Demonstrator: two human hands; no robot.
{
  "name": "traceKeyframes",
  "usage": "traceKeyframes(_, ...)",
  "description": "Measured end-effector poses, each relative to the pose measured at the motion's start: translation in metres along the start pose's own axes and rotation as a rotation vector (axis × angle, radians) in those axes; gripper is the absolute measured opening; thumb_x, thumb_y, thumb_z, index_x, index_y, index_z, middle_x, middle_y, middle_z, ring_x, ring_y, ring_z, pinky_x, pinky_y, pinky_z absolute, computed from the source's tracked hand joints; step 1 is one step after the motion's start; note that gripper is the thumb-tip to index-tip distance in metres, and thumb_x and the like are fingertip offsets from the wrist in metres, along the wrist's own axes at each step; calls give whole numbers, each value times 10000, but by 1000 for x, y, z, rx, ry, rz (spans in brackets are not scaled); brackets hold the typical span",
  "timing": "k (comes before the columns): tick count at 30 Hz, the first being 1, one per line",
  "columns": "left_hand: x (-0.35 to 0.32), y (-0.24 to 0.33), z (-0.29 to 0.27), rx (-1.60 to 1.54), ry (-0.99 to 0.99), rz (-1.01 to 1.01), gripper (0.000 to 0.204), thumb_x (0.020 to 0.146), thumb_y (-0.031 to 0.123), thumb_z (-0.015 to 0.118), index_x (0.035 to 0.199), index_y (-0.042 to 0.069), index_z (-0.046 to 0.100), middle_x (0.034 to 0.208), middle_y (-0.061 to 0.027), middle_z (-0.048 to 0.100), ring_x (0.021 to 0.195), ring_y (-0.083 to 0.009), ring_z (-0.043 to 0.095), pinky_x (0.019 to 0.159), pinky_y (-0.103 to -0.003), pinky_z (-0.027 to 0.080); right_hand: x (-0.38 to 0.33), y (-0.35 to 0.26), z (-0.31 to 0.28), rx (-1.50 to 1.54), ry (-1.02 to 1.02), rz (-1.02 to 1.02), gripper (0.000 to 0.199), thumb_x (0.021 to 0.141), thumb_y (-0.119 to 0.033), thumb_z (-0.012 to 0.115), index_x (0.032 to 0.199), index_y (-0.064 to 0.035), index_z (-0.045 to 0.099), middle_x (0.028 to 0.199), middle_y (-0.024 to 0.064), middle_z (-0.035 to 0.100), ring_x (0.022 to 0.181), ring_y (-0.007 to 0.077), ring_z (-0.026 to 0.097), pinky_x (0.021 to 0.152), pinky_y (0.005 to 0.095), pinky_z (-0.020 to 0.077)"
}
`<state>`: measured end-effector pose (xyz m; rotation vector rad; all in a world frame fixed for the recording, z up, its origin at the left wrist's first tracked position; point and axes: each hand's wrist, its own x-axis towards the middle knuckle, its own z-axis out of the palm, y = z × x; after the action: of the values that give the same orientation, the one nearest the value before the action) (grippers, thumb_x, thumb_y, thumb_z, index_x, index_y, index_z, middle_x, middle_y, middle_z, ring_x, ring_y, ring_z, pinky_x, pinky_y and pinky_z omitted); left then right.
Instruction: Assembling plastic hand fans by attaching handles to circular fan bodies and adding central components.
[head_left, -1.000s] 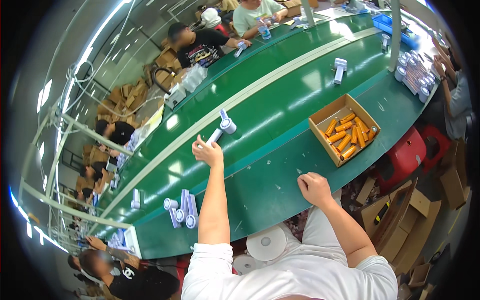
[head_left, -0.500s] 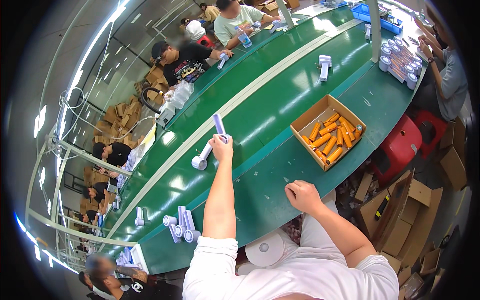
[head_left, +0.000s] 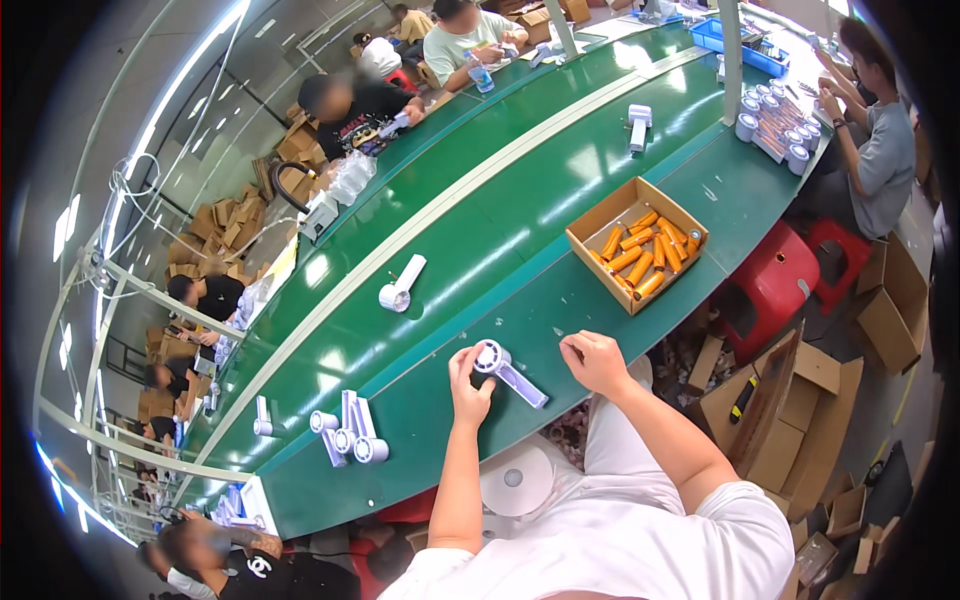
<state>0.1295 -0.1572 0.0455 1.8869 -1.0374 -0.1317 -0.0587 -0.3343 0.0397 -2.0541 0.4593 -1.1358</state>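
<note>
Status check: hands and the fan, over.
Left hand grips white fan by its round head. Right hand loosely closed, empty, beside it. Box of orange cylinders further right, clear.

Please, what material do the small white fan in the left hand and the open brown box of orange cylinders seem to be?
Small white fan: probably smooth plastic, with an even, faintly glossy surface. Open brown box: matte cardboard, with folded flaps.

White short-sleeved shirt, bare forearms.
</note>
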Motion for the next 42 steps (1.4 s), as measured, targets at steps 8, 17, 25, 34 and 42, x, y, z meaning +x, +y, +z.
traceKeyframes(8, -14, 5, 4, 79, 51, 94, 784, 838, 362, 705, 1463, 59, 342, 1295, -204, 431, 1198, -376, 459, 1031, -439, 372, 14, -4, -38, -98, 524, -68, 41, 868, -11, 641, 851, 0, 676, 733, 103, 636, 608, 174, 595, 553, 287, 462)
traceKeyframes(17, -20, 9, 1, 130, 355, 284, 531, 842, 198, 639, 1307, -2, 479, 1157, -160, 540, 1082, -311, 535, 942, -405, 396, 71, 83, -136, -1042, 484, 367, 416, 816, -278, 740, 1110, -60, 543, 1013, 115, 592, 969, 304, 604, 837, 428, 485)
traceKeyframes(25, -139, 68, -2, -134, -25, 529, 267, 769, 4, 630, 1033, 38, 637, 727, -82, 619, 645, -267, 604, 596, -343, 481, 85, 91, -143, -1252, 317, 197, 311, 786, -185, 719, 1048, -109, 569, 950, 72, 617, 961, 262, 608, 803, 394, 479)
traceKeyframes(34, -252, -4, 1, 615, -353, -148, 870, 708, 513, 738, 1393, 53, 461, 1171, -160, 544, 1142, -328, 473, 920, -482, 353, 85, 40, -105, -448, 457, -128, 202, 842, -82, 703, 1011, -43, 599, 1036, 75, 670, 950, 198, 625, 854, 330, 476)
traceKeyframes(42, -221, 17, 4, 713, -619, -196, 876, 694, 514, 727, 1422, 126, 429, 1099, -218, 568, 1068, -318, 539, 870, -459, 362, 42, -64, -37, 899, 147, 78, 361, 927, -117, 641, 1233, 27, 514, 1116, 125, 581, 973, 218, 602, 909, 388, 494)
